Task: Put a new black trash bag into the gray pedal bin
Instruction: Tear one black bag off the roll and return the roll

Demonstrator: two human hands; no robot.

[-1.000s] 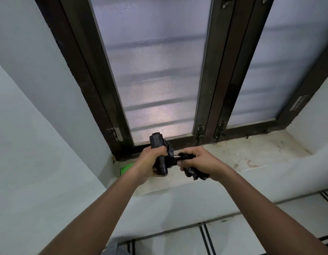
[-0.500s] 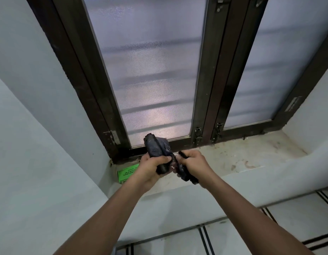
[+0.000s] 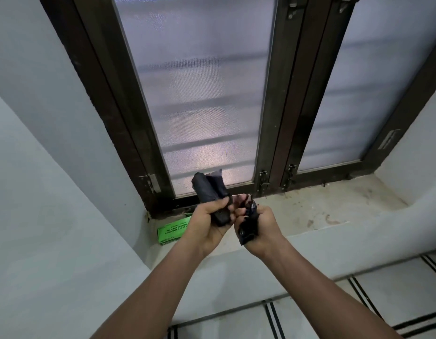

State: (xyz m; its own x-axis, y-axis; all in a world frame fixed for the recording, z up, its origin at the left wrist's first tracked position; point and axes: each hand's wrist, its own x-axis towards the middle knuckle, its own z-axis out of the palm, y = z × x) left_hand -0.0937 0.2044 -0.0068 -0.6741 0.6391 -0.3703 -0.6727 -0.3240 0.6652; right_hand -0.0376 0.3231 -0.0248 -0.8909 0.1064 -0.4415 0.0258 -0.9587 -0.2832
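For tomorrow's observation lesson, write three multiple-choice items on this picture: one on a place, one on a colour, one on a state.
1. Where does the flat green printed packet lie?
A. on the stained stone window sill
B. on the tiled floor
C. in a hand

2. What colour is the plastic roll of trash bags?
A. white
B. black
C. green

3. What is the right hand doing?
A. hanging idle
B. pressing the glass
C. gripping a crumpled black bag piece

Answers: 1 A, it rests in the sill's left corner. 2 B, dark plastic in the left hand. 3 C, fingers curl round it.
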